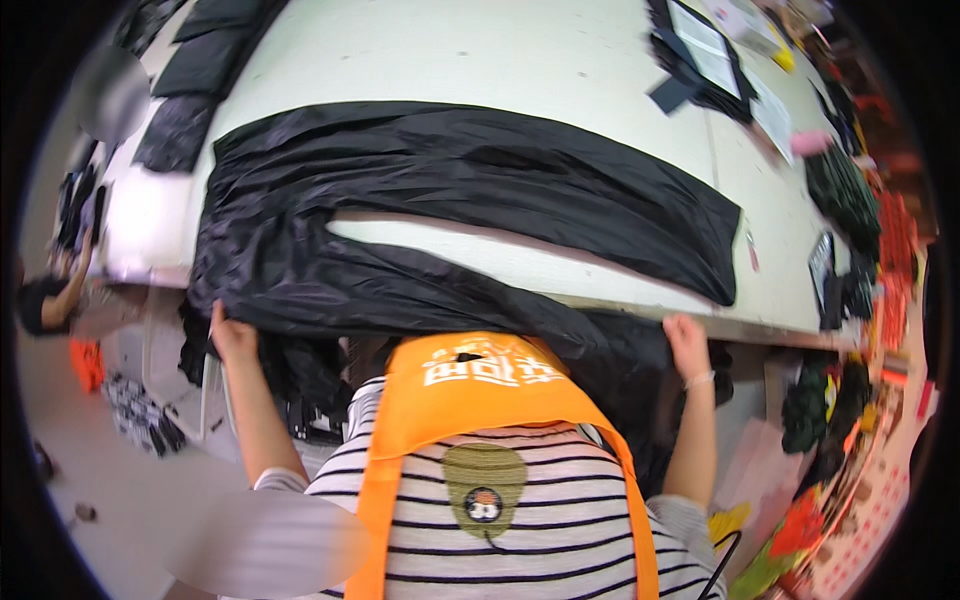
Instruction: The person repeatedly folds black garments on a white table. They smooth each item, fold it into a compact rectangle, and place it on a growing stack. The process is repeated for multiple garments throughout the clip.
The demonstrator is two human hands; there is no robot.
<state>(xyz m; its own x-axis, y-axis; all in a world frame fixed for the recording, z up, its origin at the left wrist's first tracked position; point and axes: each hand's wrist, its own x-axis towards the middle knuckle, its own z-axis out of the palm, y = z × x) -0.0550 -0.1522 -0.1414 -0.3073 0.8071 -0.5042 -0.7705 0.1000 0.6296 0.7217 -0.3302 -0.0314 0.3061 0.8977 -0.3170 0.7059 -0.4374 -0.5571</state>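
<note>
Black trousers (450,160) lie along the near edge of the worktop (430,50), one leg overhanging. The left hand (237,342) pinches the waist end; the right hand (687,347) grips the overhanging leg.

I see pants (400,160) on the near side of the table (480,60), clothes (205,65) far left and papers (703,45) far right.

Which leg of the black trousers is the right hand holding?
The near leg, extending past the table to the right hand; the far leg lies wholly on the table.
</note>
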